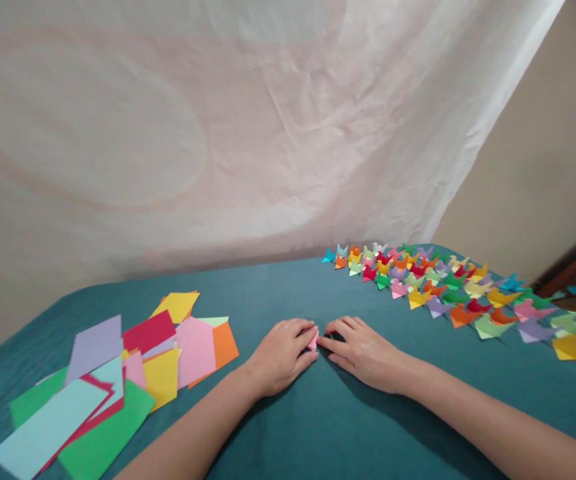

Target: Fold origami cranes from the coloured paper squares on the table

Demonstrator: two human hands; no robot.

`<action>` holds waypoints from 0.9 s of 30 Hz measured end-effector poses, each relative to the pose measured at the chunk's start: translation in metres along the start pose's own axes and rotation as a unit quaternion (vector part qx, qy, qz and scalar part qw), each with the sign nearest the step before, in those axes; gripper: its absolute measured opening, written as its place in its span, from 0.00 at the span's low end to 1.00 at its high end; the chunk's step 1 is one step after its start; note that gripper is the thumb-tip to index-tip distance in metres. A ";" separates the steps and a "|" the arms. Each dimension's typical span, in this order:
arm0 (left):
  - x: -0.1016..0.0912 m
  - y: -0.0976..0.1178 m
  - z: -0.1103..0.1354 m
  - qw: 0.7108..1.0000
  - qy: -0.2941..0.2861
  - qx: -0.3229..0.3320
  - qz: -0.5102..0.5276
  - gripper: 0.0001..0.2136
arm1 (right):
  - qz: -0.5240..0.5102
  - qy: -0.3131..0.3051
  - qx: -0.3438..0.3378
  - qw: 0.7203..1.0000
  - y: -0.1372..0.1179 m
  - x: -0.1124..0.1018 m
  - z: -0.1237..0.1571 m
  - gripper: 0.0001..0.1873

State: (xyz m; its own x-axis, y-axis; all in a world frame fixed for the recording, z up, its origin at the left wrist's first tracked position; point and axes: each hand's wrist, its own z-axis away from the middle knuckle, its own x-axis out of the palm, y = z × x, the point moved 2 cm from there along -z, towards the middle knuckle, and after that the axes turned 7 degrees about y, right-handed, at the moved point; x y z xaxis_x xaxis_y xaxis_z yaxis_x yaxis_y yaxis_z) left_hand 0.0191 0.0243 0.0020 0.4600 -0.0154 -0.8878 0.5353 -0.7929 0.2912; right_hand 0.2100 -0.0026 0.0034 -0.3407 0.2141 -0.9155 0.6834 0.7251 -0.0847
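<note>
Teal cloth [313, 433] spreads before me, and the pink piece [314, 339] sits at the centre of my clock. Nearest, at eight to nine o'clock, coloured sheets [111, 427] overlap in a loose spread, probably so that any colour lifts off easily. At the centre, my left hand [281, 357] holds the pink piece at its fingertips, I think to steady something so small. My right hand [363, 353] lies towards three o'clock, fingers parted, one tip at the piece's edge, perhaps to press it finely. Farther off, from twelve round to three o'clock, folded birds [417, 298] stand in slanting rows, likely spaced to spare their points. Beyond, at twelve, hangs a pale drape [288, 133].
</note>
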 end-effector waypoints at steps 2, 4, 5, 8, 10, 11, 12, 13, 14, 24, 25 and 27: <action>-0.001 0.000 0.000 1.000 0.001 -0.001 0.001 0.19 | -0.006 -0.007 -0.001 1.000 -0.001 -0.002 0.000 0.16; -0.001 -0.001 0.000 1.000 -0.004 -0.004 0.000 0.19 | -0.012 -0.016 -0.002 1.000 -0.003 -0.004 0.000 0.17; -0.001 -0.001 0.000 1.000 -0.008 -0.006 0.000 0.20 | -0.015 -0.020 -0.004 1.000 -0.004 -0.004 0.001 0.17; -0.002 -0.001 0.000 1.000 -0.019 -0.006 0.000 0.21 | -0.025 -0.030 -0.005 0.999 -0.006 -0.006 0.002 0.18; -0.002 -0.001 0.000 1.000 -0.020 -0.008 -0.001 0.21 | -0.032 -0.034 -0.005 0.999 -0.006 -0.007 0.002 0.18; -0.003 -0.001 -0.001 1.000 -0.019 -0.009 -0.001 0.21 | -0.035 -0.035 -0.007 0.999 -0.005 -0.008 0.002 0.18; -0.003 -0.001 -0.001 1.000 -0.019 -0.010 0.000 0.22 | -0.037 -0.036 -0.009 0.999 -0.005 -0.008 0.002 0.18; -0.003 -0.001 -0.001 1.000 -0.019 -0.011 0.001 0.22 | -0.040 -0.037 -0.010 0.998 -0.005 -0.009 0.002 0.18; -0.003 -0.001 -0.001 1.000 -0.020 -0.012 0.003 0.22 | -0.042 -0.038 -0.009 0.998 -0.005 -0.009 0.002 0.18; -0.005 -0.001 -0.002 0.999 -0.034 -0.016 0.010 0.21 | -0.062 -0.034 0.014 0.997 -0.004 -0.005 0.001 0.18; -0.005 -0.002 -0.002 0.999 -0.038 -0.016 0.011 0.21 | -0.061 -0.032 0.019 0.997 -0.003 -0.004 0.002 0.18; -0.005 -0.002 -0.002 0.999 -0.040 -0.016 0.014 0.20 | -0.056 -0.026 0.030 0.998 -0.002 -0.002 0.002 0.19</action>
State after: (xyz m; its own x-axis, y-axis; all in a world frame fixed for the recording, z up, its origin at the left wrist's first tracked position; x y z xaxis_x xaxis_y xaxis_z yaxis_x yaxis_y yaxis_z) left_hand 0.0172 0.0276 0.0066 0.4171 -0.0863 -0.9048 0.5462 -0.7719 0.3254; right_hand 0.2111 -0.0060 0.0048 -0.3834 0.0989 -0.9183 0.6812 0.7017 -0.2089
